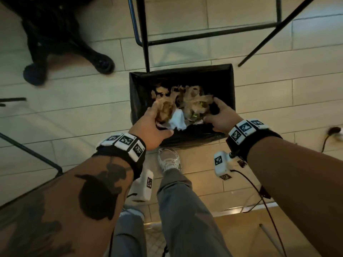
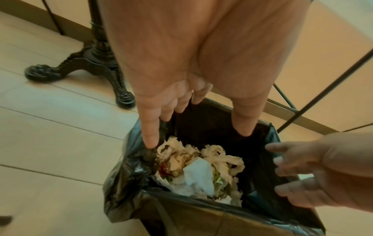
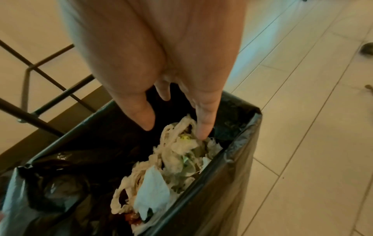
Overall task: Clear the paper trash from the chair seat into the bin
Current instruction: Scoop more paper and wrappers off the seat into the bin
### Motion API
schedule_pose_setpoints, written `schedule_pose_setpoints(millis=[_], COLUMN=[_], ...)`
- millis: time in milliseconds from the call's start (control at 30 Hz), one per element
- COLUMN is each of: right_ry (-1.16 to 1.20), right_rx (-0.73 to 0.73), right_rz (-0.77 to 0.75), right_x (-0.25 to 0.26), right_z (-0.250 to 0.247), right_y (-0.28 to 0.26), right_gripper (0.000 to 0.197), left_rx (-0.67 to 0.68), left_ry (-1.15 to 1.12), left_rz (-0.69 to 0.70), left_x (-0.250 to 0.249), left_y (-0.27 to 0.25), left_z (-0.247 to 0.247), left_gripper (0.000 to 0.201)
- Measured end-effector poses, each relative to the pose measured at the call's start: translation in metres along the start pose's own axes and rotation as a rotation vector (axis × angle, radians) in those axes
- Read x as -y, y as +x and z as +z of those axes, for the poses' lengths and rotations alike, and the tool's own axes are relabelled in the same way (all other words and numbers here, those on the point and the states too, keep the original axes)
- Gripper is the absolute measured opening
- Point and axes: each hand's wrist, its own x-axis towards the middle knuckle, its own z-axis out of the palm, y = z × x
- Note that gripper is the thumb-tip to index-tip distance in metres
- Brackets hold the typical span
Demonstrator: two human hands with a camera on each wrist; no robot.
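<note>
A rectangular bin (image 1: 181, 70) with a black liner stands on the tiled floor right in front of my feet. Crumpled brown and white paper trash (image 1: 193, 102) fills its bottom. My left hand (image 1: 156, 119) hangs over the bin's left side with straight fingers and holds nothing, as the left wrist view shows (image 2: 197, 134). My right hand (image 1: 211, 109) reaches into the right side, fingers straight, one fingertip (image 3: 201, 134) touching the paper trash (image 3: 171, 159). The chair seat is out of view.
An ornate black table base (image 1: 65, 43) stands at the back left. Thin black metal furniture legs (image 1: 144, 34) rise just behind the bin. A plug and cable (image 1: 334, 130) lie on the floor at the right. My shoe (image 1: 168, 160) is next to the bin's near wall.
</note>
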Motion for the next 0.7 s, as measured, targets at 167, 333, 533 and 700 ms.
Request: schedule_pose_setpoints(millis=[167,333,533,700], right_ry=[-0.117,-0.352,-0.623,-0.613], right_rx=[0.039,0.157,0.218,0.288], right_rz=[0.041,-0.049,-0.455,-0.764], right_x=[0.007,0.046,0.162,0.262], right_z=[-0.001,0.019,0.077,0.127], right_y=[-0.021,-0.081,-0.218,-0.343], right_gripper=[0.051,0.025,0.015,0.018], left_rx=[-0.072,-0.142,-0.332,-0.553], left_ry=[-0.052,-0.206,-0.285,-0.394], left_rz=[-0.052,-0.017,0.168,0.253], left_x=[0.02,0.035,0.064,0.124], left_y=[-0.043,-0.143,-0.324,-0.463], left_z=[-0.023,-0.062,-0.125,-0.15], left_gripper=[0.092,0.071,0.047,0.042])
